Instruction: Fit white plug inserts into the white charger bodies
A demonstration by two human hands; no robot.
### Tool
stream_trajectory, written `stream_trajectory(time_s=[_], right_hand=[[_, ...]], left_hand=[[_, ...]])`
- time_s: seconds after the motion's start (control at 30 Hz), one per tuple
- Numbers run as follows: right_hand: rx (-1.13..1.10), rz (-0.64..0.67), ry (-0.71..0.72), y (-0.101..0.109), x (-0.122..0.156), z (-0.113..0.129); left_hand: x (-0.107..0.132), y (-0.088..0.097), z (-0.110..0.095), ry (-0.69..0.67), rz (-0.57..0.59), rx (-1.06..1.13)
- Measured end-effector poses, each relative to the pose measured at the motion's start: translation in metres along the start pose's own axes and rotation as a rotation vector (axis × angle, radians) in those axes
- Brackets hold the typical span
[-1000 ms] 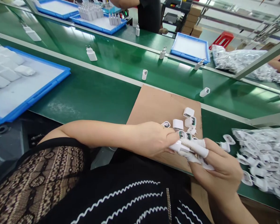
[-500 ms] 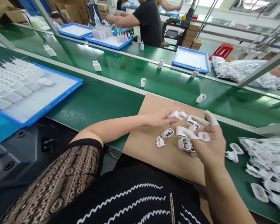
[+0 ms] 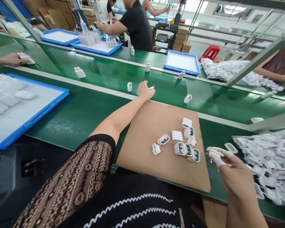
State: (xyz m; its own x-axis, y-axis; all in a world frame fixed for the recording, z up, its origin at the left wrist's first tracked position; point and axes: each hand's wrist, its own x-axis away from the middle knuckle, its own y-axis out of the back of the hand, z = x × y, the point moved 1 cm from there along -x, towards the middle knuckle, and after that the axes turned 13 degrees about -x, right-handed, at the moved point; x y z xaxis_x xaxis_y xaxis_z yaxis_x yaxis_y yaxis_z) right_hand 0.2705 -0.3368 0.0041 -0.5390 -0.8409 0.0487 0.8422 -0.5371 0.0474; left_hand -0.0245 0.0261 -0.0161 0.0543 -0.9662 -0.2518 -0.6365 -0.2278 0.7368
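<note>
The person's left hand (image 3: 144, 92) reaches over the far edge of the cardboard sheet (image 3: 142, 139), just beside its far-left corner, with a white two-pin charger (image 3: 151, 88) between its spread thumb and forefinger; whether the fingers grip the charger or have let go cannot be told. The right hand (image 3: 238, 174), its fingertips in white finger cots (image 3: 226, 153), is raised outside the sheet's right edge and pinches a white plastic piece (image 3: 213, 153), partly hidden by the fingers.

Near the sheet's right edge stand several open charger housings (image 3: 180, 148), with a two-pin plug cap (image 3: 192, 141) among them. Another housing (image 3: 163, 139) lies nearer the middle, beside a second plug cap (image 3: 156, 148).

Right of the sheet, a clear bag (image 3: 273, 164) spills white caps. Beyond the far edge, chargers stand spaced along the green conveyor belt (image 3: 104, 79). Leftward, a blue-rimmed tray (image 3: 47, 98) carries rows of chargers; past its far edge, a co-worker's hand (image 3: 14, 59) touches another charger (image 3: 26, 58).
</note>
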Motion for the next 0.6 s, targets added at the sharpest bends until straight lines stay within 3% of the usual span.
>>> stream_trajectory(time_s=[0.1,0.17,0.27,0.37,0.47,0.6], right_hand=[[0.032,0.001,0.063,0.005,-0.002,-0.002],[-0.006,0.016,0.061,-0.002,-0.005,0.0],[-0.115,0.047,0.08,-0.018,-0.008,0.007],[-0.171,0.064,0.116,-0.032,-0.009,0.013],[-0.13,0.105,0.125,-0.039,-0.004,0.017],[-0.092,0.197,0.129,-0.045,0.004,0.02]], left_hand=[[-0.006,0.026,0.019,0.043,-0.238,-0.122],[-0.013,0.044,0.039,0.133,-0.275,-0.166],[-0.025,0.059,0.068,0.239,-0.154,-0.222],[-0.032,0.065,0.086,0.196,0.028,-0.154],[-0.03,0.075,0.087,0.113,0.041,-0.088],[-0.005,0.089,0.062,-0.075,-0.054,-0.034]])
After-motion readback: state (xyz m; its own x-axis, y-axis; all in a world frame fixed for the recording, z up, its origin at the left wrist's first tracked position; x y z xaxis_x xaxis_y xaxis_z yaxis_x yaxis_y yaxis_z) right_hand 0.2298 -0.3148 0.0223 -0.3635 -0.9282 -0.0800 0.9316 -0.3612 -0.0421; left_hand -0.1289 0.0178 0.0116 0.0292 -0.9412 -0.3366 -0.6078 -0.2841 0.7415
